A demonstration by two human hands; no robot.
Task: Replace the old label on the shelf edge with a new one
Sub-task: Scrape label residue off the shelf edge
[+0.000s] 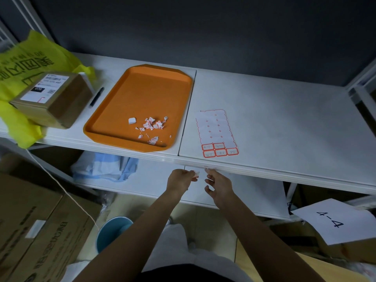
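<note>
Left hand (181, 181) pinches a small white-and-red label scrap (196, 174) between thumb and fingertips, just under the shelf edge (254, 171). Right hand (219, 185) sits just right of it, fingers loose and spread, holding nothing, index tip up against the edge strip. Old label looks mostly off. Can't tell whether residue is left on the strip.

Likely step: clearing the last of the old label. To do it well, lift a corner with a nail and pull low and slow along the strip so it comes off whole, not in flakes. Dump the scrap before touching a new label, since sticky fingers could foul it.

Around the grip:
- Far up-left: yellow bag (30, 58), cardboard box (53, 98) on it, pen (97, 97) beside.
- Up-left: orange tray (105, 110) with torn bits (151, 125) near its front. Obvious drop spot.
- Left, on the lower shelf: blue bundle (103, 167).
- Below-left: blue bucket (113, 231).
- Just above-right, on the shelf top: label sheet (215, 129), mostly used, five labels left at its near end.
- Low-right: paper marked "4-4" (333, 220).

Nothing sits between the hands and the tray or sheet. Only the shelf lip needs reaching over.
</note>
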